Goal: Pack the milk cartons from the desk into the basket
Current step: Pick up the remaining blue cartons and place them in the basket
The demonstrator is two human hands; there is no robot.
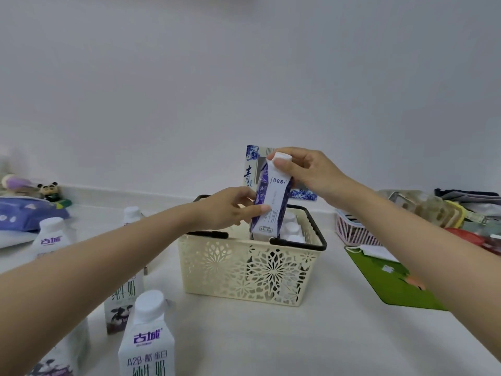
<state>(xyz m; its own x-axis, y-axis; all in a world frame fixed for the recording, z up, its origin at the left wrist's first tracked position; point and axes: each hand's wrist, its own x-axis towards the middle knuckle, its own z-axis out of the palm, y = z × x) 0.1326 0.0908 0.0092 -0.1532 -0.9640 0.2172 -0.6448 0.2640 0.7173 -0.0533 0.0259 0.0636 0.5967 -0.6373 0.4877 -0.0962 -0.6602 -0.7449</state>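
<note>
— Where is the carton?
— My right hand [301,172] grips the carton [269,202] by its cap; my left hand [230,210] steadies its side, above the basket [244,270].
— Next?
— Lower it beside those inside, I judge.

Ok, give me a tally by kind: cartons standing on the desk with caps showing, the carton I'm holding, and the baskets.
Desk cartons: 3
Purple carton, held by left hand and right hand: 1
Baskets, cream basket and pink basket: 2
Total: 6
Cartons already inside the cream basket are too hidden to count.
</note>
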